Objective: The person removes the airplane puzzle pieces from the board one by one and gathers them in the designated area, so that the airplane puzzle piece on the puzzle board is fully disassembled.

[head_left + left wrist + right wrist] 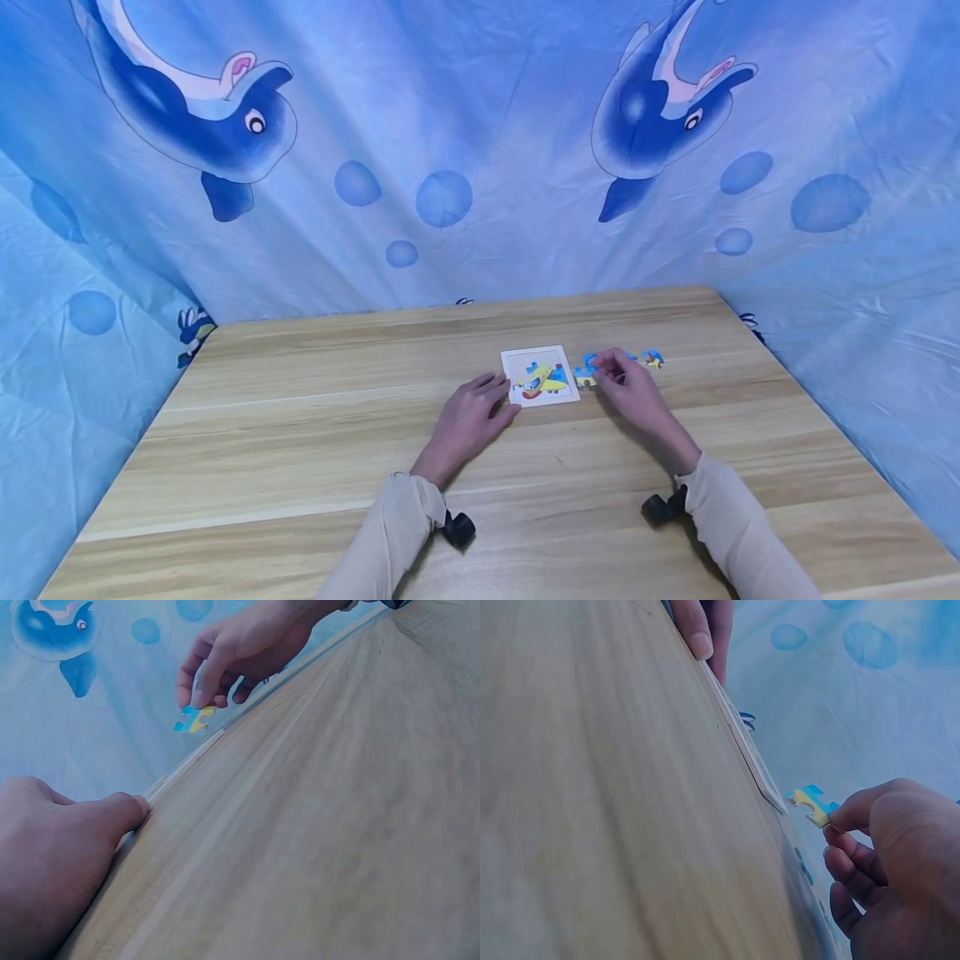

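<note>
A square jigsaw puzzle tray [522, 359] with a pale rim lies on the table, partly filled with pieces that form a yellow airplane picture [551, 380]. My left hand [468, 419] rests at the tray's left side, its fingertips on the left edge and the thumb touching near the lower corner. Just right of the tray, my right hand [633, 392] pinches a blue and yellow puzzle piece [812, 802] between thumb and forefinger. In the left wrist view that piece [195, 718] is held above the tabletop. Its other fingers curl loosely beneath.
Loose puzzle pieces [653, 358] lie right of the tray, some hidden behind my right hand. The wooden table [300, 450] extends around both arms. A blue curtain [480, 100] with dolphins stands behind the table and along both sides.
</note>
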The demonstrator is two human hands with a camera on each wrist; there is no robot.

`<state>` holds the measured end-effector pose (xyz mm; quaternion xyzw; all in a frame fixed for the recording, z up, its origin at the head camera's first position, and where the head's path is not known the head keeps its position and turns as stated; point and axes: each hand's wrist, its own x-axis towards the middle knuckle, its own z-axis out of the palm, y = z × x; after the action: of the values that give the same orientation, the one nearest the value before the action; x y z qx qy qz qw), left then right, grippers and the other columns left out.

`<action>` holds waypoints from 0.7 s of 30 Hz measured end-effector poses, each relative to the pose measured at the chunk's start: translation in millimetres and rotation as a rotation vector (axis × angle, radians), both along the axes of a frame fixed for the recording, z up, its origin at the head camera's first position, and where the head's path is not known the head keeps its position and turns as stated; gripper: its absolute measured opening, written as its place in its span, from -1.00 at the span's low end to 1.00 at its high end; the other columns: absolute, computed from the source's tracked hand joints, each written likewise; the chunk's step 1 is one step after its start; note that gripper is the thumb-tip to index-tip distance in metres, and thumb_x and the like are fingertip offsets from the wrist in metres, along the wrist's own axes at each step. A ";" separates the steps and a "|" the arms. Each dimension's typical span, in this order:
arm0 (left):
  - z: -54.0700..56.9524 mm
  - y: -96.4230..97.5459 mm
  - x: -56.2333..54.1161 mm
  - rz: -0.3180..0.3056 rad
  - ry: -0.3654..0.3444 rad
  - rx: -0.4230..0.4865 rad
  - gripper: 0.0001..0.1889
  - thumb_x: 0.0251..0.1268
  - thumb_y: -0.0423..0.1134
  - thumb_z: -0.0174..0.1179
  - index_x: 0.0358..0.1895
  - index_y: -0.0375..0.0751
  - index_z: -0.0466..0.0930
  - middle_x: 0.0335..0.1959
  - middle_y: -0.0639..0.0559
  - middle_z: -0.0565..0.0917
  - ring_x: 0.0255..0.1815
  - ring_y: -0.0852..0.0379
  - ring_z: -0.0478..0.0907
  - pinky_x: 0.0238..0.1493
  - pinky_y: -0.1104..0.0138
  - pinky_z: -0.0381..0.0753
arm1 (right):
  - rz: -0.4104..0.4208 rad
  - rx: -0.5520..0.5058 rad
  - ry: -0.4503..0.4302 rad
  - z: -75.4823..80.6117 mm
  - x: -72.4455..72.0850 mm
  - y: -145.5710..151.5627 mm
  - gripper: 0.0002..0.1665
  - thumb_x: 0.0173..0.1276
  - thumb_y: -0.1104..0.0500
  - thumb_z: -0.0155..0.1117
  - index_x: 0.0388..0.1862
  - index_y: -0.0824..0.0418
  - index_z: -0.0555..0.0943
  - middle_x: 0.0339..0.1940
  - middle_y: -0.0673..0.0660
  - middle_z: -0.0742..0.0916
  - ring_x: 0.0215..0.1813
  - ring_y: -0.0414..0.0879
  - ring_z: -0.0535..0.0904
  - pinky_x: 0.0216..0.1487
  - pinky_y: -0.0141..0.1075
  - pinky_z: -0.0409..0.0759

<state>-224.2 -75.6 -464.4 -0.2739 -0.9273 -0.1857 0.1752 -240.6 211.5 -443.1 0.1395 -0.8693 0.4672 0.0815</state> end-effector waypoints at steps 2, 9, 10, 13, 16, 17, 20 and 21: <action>0.2 0.2 -0.1 0.000 0.000 -0.003 -0.50 0.35 0.11 0.12 0.16 -0.15 0.61 0.18 -0.02 0.59 0.27 0.02 0.47 0.27 0.18 0.45 | 0.000 0.000 -0.003 0.3 1.8 2.5 -0.81 0.37 0.34 0.16 -0.05 0.33 0.51 -0.27 0.15 0.59 -0.22 -0.03 0.48 -0.26 -0.42 0.51; 1.1 0.7 0.6 0.004 -0.006 -0.007 -0.50 0.35 0.12 0.11 0.17 -0.14 0.60 0.18 -0.01 0.59 0.27 0.03 0.47 0.26 0.18 0.45 | -0.018 -0.002 0.015 -2.9 4.5 10.3 -0.83 0.37 0.37 0.16 -0.09 0.37 0.52 -0.29 0.18 0.59 -0.24 -0.07 0.47 -0.28 -0.47 0.51; 1.0 0.7 0.6 0.005 -0.007 -0.007 -0.50 0.35 0.12 0.11 0.17 -0.14 0.60 0.18 -0.01 0.59 0.27 0.03 0.47 0.26 0.18 0.46 | -0.026 0.001 0.014 -3.4 5.0 11.3 -0.83 0.36 0.37 0.16 -0.09 0.37 0.52 -0.29 0.18 0.59 -0.24 -0.07 0.47 -0.29 -0.47 0.51; 0.7 0.8 0.4 0.007 -0.006 -0.011 -0.50 0.35 0.13 0.11 0.17 -0.13 0.60 0.19 0.00 0.59 0.27 0.03 0.47 0.26 0.18 0.46 | -0.048 0.026 0.004 -3.9 7.0 14.3 -0.83 0.36 0.36 0.16 -0.08 0.35 0.52 -0.29 0.16 0.59 -0.24 -0.08 0.47 -0.29 -0.46 0.50; 0.5 1.1 0.5 0.013 -0.005 -0.019 -0.50 0.35 0.13 0.10 0.18 -0.12 0.60 0.19 0.00 0.58 0.27 0.04 0.47 0.26 0.18 0.46 | -0.069 0.070 -0.009 -3.9 9.6 17.0 -0.83 0.36 0.34 0.16 -0.08 0.31 0.53 -0.30 0.14 0.58 -0.26 -0.07 0.46 -0.32 -0.43 0.49; 0.4 1.3 0.7 0.013 -0.003 -0.018 -0.50 0.35 0.13 0.10 0.18 -0.12 0.60 0.19 0.00 0.58 0.27 0.03 0.47 0.26 0.18 0.46 | -0.073 0.085 -0.014 -4.0 10.6 18.0 -0.83 0.36 0.34 0.16 -0.08 0.31 0.53 -0.30 0.13 0.58 -0.26 -0.07 0.46 -0.32 -0.42 0.49; 0.2 2.2 1.3 0.019 -0.004 -0.018 -0.49 0.35 0.14 0.11 0.18 -0.12 0.59 0.20 0.00 0.58 0.27 0.03 0.47 0.26 0.17 0.46 | -0.084 0.110 -0.028 -4.3 13.5 20.3 -0.85 0.35 0.35 0.16 -0.11 0.30 0.53 -0.32 0.13 0.58 -0.28 -0.06 0.46 -0.34 -0.40 0.48; 0.1 2.5 1.6 0.019 -0.003 -0.016 -0.49 0.35 0.14 0.11 0.18 -0.13 0.59 0.20 0.00 0.58 0.27 0.03 0.47 0.26 0.17 0.46 | -0.088 0.118 -0.032 -4.6 14.2 21.0 -0.86 0.35 0.35 0.16 -0.12 0.29 0.53 -0.32 0.13 0.58 -0.28 -0.06 0.46 -0.34 -0.40 0.48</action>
<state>-222.6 -73.1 -464.3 -0.2663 -0.9315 -0.1770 0.1731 -226.3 232.5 -447.7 0.0982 -0.9019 0.4131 0.0796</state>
